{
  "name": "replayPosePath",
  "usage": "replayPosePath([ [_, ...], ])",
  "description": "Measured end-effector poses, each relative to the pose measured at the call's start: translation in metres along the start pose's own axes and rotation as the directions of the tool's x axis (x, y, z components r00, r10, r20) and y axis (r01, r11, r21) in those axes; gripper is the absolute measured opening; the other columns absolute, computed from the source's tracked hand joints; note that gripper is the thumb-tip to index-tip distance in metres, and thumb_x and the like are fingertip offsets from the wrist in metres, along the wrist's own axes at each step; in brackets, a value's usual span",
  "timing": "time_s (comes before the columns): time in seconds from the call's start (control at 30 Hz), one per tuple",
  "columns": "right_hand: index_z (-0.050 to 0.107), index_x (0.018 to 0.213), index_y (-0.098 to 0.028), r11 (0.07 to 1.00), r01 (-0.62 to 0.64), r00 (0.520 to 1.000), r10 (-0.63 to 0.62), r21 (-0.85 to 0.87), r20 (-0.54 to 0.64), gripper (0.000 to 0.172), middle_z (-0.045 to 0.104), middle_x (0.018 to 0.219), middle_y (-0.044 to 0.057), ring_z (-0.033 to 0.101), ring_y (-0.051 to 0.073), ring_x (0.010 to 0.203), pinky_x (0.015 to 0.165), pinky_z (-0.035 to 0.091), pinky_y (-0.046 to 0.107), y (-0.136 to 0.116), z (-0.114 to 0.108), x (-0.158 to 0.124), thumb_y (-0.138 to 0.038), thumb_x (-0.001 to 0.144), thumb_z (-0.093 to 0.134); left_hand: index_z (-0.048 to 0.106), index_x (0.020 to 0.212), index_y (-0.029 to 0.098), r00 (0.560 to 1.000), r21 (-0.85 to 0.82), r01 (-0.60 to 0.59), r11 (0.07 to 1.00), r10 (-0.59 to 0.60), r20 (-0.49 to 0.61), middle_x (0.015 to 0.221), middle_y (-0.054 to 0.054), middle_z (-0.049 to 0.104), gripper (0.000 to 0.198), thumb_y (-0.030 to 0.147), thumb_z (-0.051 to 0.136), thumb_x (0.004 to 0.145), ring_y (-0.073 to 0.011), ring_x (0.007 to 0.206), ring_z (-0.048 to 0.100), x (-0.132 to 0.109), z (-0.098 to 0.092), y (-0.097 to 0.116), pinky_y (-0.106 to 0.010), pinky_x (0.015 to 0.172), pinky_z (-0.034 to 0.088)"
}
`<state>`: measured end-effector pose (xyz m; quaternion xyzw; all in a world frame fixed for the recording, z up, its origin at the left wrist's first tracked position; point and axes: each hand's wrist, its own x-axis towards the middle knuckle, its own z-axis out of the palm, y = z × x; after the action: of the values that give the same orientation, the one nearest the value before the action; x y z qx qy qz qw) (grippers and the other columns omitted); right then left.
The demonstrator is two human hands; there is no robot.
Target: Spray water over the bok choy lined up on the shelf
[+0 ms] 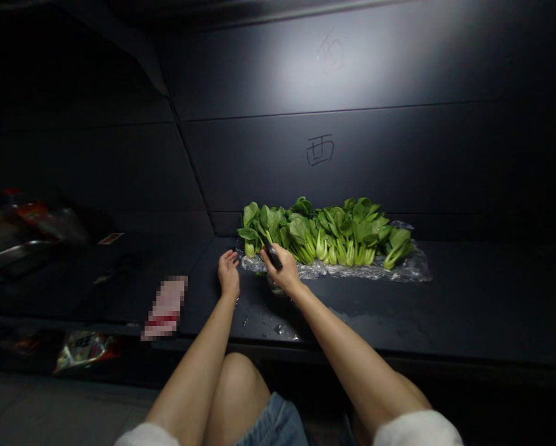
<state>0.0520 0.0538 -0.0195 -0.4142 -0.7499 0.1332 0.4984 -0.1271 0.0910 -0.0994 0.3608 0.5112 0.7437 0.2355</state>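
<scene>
A long row of bok choy (326, 235) lies on a crumpled sheet of clear plastic film (375, 271), its pale stems toward me and its green leaves toward the wall. My right hand (282, 268) is shut on a small black object (273, 255), perhaps a tool handle, just in front of the leftmost heads. My left hand (229, 274) rests on the dark counter (375, 316) beside the film's left end, holding nothing, with its fingers slightly curled. A small clear item (276, 285) shows partly beneath my right wrist.
Water drops are scattered on the counter in front of my hands. A pixelated red-and-white packet (165, 308) lies at the counter's front left. A metal sink or tray (12, 257) and red-topped items sit farther left, and a dark wall panel (333, 148) rises behind.
</scene>
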Motion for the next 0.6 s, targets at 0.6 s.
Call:
replayPosePath([
  [0.6, 0.065, 0.097, -0.017, 0.993, -0.106, 0.984, 0.111, 0.048, -0.136, 0.035, 0.071, 0.084, 0.010, 0.066, 0.022, 0.076, 0.071, 0.048, 0.030, 0.010, -0.018, -0.008, -0.045, 0.096, 0.043, 0.059, 0.107, 0.018, 0.998, 0.114, -0.034, 0.993, 0.027, 0.056, 0.107, -0.012, 0.068, 0.025, 0.021, 0.041, 0.090, -0.0188, 0.104, 0.066, 0.001, 0.000, -0.005, -0.039, 0.095, 0.052],
])
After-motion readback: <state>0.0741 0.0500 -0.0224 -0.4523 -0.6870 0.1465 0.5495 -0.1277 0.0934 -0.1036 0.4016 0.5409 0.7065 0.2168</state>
